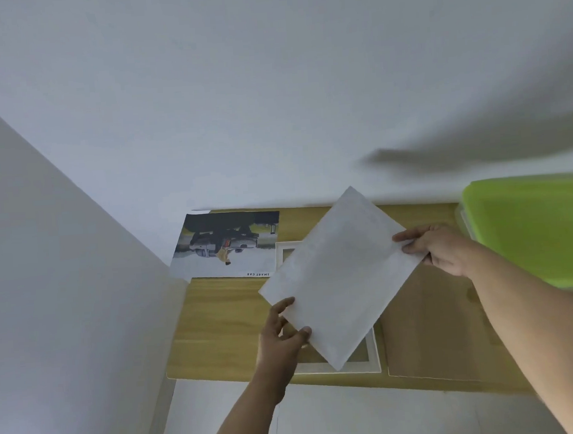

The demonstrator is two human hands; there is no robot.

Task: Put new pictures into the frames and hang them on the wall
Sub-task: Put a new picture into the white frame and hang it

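Far left, we have a car print (pixel 226 244) lying face up on the table (pixel 214 323), its top edge against the wall (pixel 269 82), the picture upside down to us. Moving in, our left hand (pixel 280 336) grasps the sheet (pixel 340 277) by its lower left edge, thumb on top, the other fingers curled behind. The sheet itself is up in the air over the table, turned like a diamond, blank side to us. Under it we see the white frame (pixel 343 368) flat on the table, mostly hidden, its lower rail and upper left corner showing. Just right of that lies a brown board (pixel 431 325). Above the board, our right hand (pixel 440 250) pinches the sheet's right corner between thumb and fingers. Far right sits the green-lidded box (pixel 537 233).
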